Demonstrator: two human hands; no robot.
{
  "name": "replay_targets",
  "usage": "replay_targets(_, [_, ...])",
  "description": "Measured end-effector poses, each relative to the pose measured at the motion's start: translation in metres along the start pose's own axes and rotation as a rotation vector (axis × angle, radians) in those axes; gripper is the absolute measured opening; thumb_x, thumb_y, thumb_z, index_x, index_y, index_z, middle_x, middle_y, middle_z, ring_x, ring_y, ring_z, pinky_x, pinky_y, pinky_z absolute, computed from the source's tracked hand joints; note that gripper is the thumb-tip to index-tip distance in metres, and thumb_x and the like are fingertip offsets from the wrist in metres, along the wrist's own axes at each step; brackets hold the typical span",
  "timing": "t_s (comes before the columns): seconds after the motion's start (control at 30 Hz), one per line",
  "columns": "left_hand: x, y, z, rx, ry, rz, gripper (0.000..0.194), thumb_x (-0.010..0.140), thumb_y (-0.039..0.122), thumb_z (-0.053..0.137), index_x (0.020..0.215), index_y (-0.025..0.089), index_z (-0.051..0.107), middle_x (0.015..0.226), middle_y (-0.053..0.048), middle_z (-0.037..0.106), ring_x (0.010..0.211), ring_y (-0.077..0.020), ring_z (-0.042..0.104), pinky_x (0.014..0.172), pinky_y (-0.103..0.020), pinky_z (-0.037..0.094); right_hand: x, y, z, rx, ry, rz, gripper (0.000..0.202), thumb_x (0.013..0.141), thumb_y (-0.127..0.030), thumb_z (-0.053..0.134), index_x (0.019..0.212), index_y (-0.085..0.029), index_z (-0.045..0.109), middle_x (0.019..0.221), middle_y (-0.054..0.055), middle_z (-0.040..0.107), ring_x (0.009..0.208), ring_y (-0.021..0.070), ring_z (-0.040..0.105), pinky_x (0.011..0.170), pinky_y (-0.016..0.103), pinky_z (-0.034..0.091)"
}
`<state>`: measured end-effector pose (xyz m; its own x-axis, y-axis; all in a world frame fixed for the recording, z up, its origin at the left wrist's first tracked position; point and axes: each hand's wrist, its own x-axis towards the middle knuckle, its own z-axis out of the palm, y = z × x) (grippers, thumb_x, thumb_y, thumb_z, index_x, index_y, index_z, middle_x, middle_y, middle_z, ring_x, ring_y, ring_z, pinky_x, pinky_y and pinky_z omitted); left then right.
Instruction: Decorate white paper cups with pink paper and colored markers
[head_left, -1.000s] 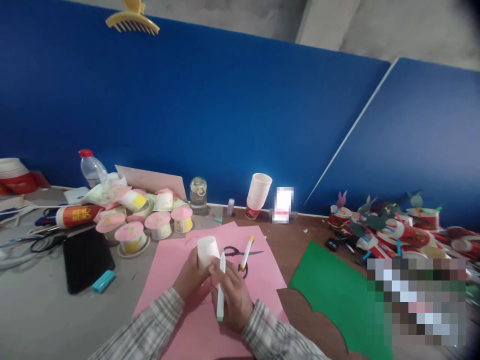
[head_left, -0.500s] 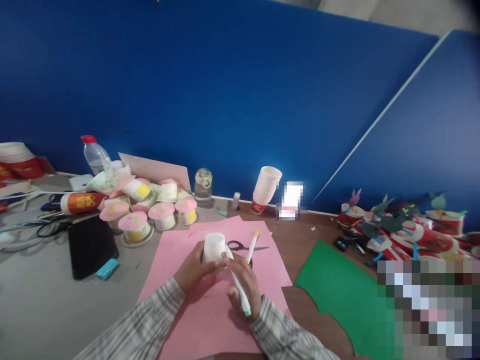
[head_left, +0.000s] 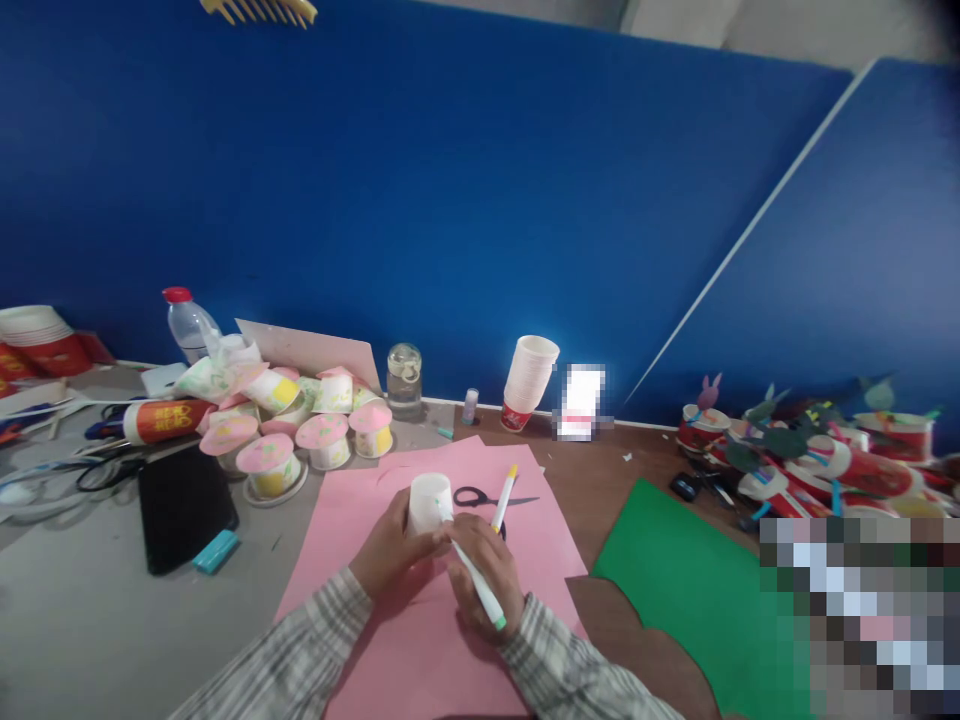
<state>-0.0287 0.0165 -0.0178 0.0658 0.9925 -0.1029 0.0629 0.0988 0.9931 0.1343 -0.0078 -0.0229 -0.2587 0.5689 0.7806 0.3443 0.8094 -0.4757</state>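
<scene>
"Cup (head_left: 430, 500) first: where is it, and how would it handle?"

"Just ahead of the left grip (head_left: 386, 545), over the pink sheet (head_left: 420, 650); its lower end is hidden, so I can't say whether it rests there. Looks like thin paper, so I'd expect it to be light, dry rather than slippery, and easy to dent."

"Best place to take hold?"

"Low on the wall, with little squeeze — much as the left grip has it, curled round the side with the thumb across the near face. That leaves the upper part and its small green mark bare."

"And the right grip (head_left: 487, 570)?"

"Folded round a pen (head_left: 480, 588) — slim, probably stiff, best pinched near the tip. The front end points at the cup; whether it touches, I can't make out. The green back end slants toward the right wrist."

"How do the arms stand?"

"Both forearms slope inward, so the hands nearly meet beside the cup. Scissors (head_left: 517, 499) lie just beyond the right grip, with a yellow marker (head_left: 507, 495) across them."
</scene>
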Motion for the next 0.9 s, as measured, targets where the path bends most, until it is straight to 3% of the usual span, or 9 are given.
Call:
replay_targets(0.4, [-0.0005, -0.0010, 0.0019, 0.074, 0.100, 0.085, 0.060, 0.041, 0.038, 0.075, 0.093, 0.019, 0.052, 0.076, 0.001, 0.061, 0.073, -0.0212, 0.055, 0.065, -0.034, 0.044, 0.0014, 0.0015, 0.0024, 0.051, 0.011, 0.023, 0.036, 0.082, -0.021, 0.052, 0.118, -0.024, 0.053, 0.097, 0.007, 0.064, 0.093, 0.0229, 0.063, 0.078, 0.038, 0.058])
replay_targets(0.9, [-0.0024, 0.0006, 0.0038, 0.064, 0.088, 0.123, 0.058, 0.044, 0.037, 0.074, 0.094, 0.018, 0.053, 0.079, 0.000, 0.062, 0.075, -0.0211, 0.055, 0.064, -0.033, 0.044, 0.0018, 0.0002, 0.0010, 0.024, 0.018, -0.001, 0.034, 0.082, -0.019, 0.052, 0.116, -0.023, 0.054, 0.098, 0.008, 0.064, 0.092, 0.0222, 0.063, 0.079, 0.037, 0.058])
